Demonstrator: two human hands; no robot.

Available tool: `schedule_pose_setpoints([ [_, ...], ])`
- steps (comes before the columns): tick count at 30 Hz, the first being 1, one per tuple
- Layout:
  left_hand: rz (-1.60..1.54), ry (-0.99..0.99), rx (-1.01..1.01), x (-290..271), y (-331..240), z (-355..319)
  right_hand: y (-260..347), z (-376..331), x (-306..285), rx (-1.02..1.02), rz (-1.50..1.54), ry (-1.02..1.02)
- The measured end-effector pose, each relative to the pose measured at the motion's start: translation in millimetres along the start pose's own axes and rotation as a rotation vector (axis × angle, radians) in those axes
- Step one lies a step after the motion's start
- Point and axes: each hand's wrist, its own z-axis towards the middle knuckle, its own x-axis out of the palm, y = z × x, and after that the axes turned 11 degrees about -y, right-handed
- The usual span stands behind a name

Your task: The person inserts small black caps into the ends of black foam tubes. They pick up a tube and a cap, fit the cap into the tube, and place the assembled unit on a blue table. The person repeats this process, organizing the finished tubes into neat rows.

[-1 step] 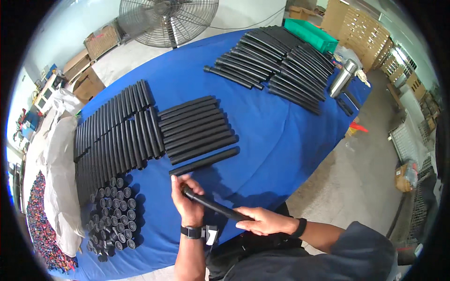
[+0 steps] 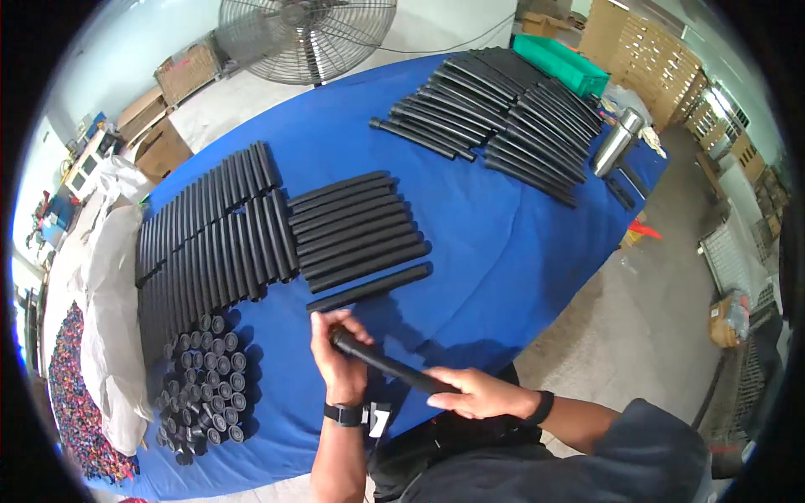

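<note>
A black tube [image 2: 392, 365] slants between my two hands above the near part of the blue tablecloth. My left hand [image 2: 340, 365] is closed round its far-left end, the thumb on one side and the fingers curled behind. The near-right end sits in the grip of my right hand [image 2: 478, 394], partly hidden by the fingers. Just beyond my left hand lies a single black tube [image 2: 369, 287], apart from a row of similar tubes [image 2: 356, 225]. Left of my left hand stands a cluster of round black caps [image 2: 207, 381].
More black tubes [image 2: 214, 243] lie packed at the left, with a further pile [image 2: 503, 109] at the back right. Near that pile are a green bin [image 2: 560, 67] and a steel flask [image 2: 618, 142]. A white sack [image 2: 113, 327] borders small multicoloured pieces [image 2: 80, 402]. A fan [image 2: 306, 33] stands behind.
The whole view has shifted slightly to the right. Both hands keep hold of the tube, and its end at my left hand shows a little more clearly.
</note>
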Motion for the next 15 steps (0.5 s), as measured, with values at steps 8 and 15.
schedule_pose_setpoints([
  [8, 0.851, 0.488, -0.078, -7, -44, 18, -5, -7, -18, 0.058, 0.188, -0.096],
  [15, 0.823, 0.697, -0.229, -22, -55, 31, -12, -6, -27, 0.069, 0.341, -0.093],
])
